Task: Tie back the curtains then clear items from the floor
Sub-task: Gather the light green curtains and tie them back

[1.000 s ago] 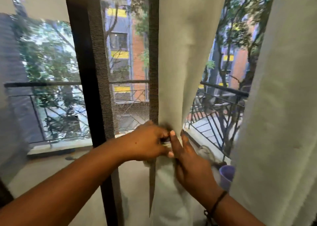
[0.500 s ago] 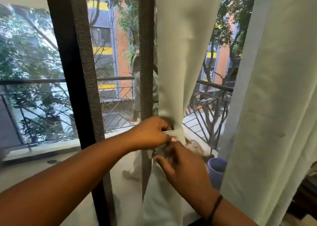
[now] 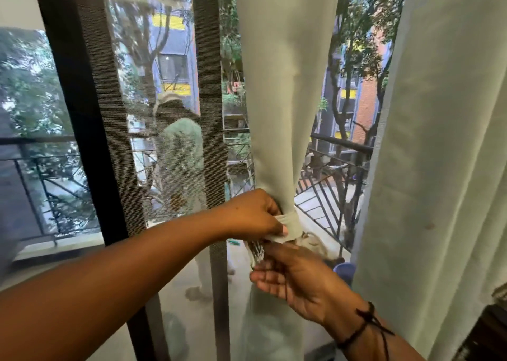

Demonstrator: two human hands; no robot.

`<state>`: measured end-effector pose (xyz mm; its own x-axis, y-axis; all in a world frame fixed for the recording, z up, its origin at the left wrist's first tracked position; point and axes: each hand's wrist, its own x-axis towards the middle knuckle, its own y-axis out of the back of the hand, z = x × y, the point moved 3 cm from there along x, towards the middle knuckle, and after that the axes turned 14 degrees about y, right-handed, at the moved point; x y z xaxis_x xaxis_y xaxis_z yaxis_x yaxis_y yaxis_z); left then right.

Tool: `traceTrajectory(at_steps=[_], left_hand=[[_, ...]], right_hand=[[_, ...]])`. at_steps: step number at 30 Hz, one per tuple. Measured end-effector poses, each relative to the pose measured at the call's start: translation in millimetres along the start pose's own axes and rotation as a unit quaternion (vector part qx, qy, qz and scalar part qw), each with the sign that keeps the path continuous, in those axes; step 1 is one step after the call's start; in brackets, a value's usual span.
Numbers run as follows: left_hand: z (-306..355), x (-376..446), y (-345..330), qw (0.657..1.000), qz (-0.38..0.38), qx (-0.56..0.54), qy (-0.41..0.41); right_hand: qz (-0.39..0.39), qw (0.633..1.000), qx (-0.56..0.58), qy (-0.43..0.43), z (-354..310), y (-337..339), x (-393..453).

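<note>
Here, my left hand (image 3: 252,215) pinches the tieback band (image 3: 290,223) wrapped around the gathered curtain (image 3: 282,113); my right hand (image 3: 296,281), just below, grips its fringed end (image 3: 256,252).

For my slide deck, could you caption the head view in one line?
Left hand pinches a tie band around the gathered curtain; right hand works below.

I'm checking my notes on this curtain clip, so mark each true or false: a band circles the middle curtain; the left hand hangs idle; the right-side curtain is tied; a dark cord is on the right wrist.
1. A tie band circles the middle curtain. True.
2. The left hand hangs idle. False: it pinches the band.
3. The right-side curtain is tied. False: it hangs loose.
4. A dark cord is on the right wrist. True.
</note>
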<state>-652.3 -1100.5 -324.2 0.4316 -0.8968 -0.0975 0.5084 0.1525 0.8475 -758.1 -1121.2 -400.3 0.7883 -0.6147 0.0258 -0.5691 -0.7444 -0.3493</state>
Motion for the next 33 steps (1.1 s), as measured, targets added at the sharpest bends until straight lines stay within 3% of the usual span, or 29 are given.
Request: traceTrajectory(at_steps=[3, 6, 9, 10, 14, 18, 21, 23, 26, 30, 33], left_hand=[[5.3, 8.9, 2.4, 1.0, -0.012, -0.014, 0.02], [19.5, 15.9, -0.7, 0.999, -0.028, 0.016, 0.026], [41.8, 19.7, -9.2, 0.995, -0.005, 0.093, 0.017], [48.0, 21.1, -11.7, 0.993, 0.004, 0.115, 0.009], [64.5, 20.2, -18.8, 0.99, 0.02, 0.139, -0.013], [75.8, 11.5, -35.8, 0.976, 0.076, 0.2, -0.039], [78.7, 0.9, -46.3, 0.96, 0.125, 0.243, -0.065], [80.7, -7.3, -50.5, 0.948, 0.142, 0.272, -0.076], [75.8, -20.5, -52.7, 0.952, 0.111, 0.28, -0.059], [56.7, -33.2, -53.9, 0.967, 0.063, 0.245, -0.024], [38.9, -39.1, -50.9, 0.973, 0.092, 0.211, -0.021]], right_hand=[[-0.072, 0.988, -0.133, 0.037, -11.7, 25.6, -9.8], [-0.063, 0.945, -0.303, 0.106, -19.4, 47.9, -8.7], [0.02, 0.821, -0.533, 0.202, -24.6, 62.6, -2.4], [0.046, 0.797, -0.554, 0.237, -25.0, 65.6, -2.1], [0.136, 0.814, -0.472, 0.311, -12.5, 85.3, 3.1], [0.211, 0.885, -0.268, 0.316, -15.2, 100.0, 5.5], [0.224, 0.938, -0.073, 0.255, -14.4, 101.1, 6.9], [0.187, 0.956, 0.117, 0.191, -10.2, 95.0, 13.5], [0.087, 0.936, 0.336, 0.061, -5.9, 86.3, 24.3], [-0.021, 0.951, 0.309, 0.013, 4.0, 84.9, 32.7], [-0.13, 0.942, 0.307, 0.022, 2.4, 80.9, 30.4]])
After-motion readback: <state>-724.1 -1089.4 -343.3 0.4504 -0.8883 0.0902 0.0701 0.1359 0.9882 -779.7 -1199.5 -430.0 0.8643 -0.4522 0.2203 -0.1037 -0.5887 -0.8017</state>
